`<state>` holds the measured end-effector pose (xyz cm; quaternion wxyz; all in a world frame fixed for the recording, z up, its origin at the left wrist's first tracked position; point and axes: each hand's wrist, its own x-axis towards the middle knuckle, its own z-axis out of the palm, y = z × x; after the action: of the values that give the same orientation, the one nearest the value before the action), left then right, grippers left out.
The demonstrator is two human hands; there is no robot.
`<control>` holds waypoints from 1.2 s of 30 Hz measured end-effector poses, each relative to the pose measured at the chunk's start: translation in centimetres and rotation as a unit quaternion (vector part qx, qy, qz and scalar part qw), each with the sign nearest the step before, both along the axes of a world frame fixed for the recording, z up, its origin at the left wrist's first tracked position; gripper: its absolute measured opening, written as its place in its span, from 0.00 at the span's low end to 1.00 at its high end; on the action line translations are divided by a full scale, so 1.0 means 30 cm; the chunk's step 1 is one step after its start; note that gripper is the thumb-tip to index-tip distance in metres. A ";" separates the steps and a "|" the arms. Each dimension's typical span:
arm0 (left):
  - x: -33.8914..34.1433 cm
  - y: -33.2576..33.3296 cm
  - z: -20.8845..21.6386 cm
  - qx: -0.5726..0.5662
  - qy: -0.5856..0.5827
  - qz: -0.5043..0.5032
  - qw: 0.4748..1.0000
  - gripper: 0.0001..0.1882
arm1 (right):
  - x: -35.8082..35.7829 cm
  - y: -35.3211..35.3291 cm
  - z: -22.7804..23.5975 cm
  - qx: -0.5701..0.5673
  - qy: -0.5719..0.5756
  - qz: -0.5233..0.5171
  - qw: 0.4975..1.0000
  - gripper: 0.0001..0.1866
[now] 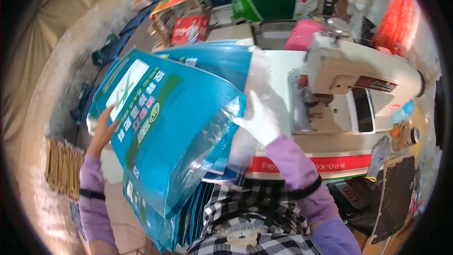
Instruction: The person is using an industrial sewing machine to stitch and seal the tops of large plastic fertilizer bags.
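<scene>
A large teal printed plastic sack (198,99) with a clear glossy edge is spread in front of me, tilted and lifted. My left hand (100,133), bare, grips its left edge with the fingers over the printed face. On the other side my right hand (262,122), in a white glove, pinches the sack's right edge near the clear strip. More teal sacks (222,59) lie in a stack behind it on the table. Below, other teal sacks (153,222) hang beside my lap.
A white sewing machine (349,66) stands to the right, with a dark-screened phone (362,109) by its arm. Behind it sits a pink thread cone (304,34). Bundled brown sheets (62,167) are at the far left. A dark board (394,198) leans at the lower right.
</scene>
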<state>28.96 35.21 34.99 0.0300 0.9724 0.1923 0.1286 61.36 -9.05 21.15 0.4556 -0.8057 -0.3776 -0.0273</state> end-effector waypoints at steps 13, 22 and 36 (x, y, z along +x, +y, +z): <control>0.512 -0.455 -0.486 -0.039 0.068 -0.078 0.994 0.33 | -0.325 -0.094 0.133 0.062 0.031 0.102 0.992 0.11; -0.506 -0.690 -0.512 -0.022 -0.136 0.399 0.907 0.41 | -0.333 -0.034 -0.142 -0.097 -0.087 0.210 0.969 0.27; -0.970 -0.967 -0.284 -0.295 -0.592 0.455 0.596 0.11 | -0.581 0.511 0.102 0.074 -0.058 0.282 0.955 0.17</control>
<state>-0.15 6.19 26.47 0.3604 0.4069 0.5770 0.6096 43.92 6.28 24.20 0.4805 -0.6273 -0.6123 0.0275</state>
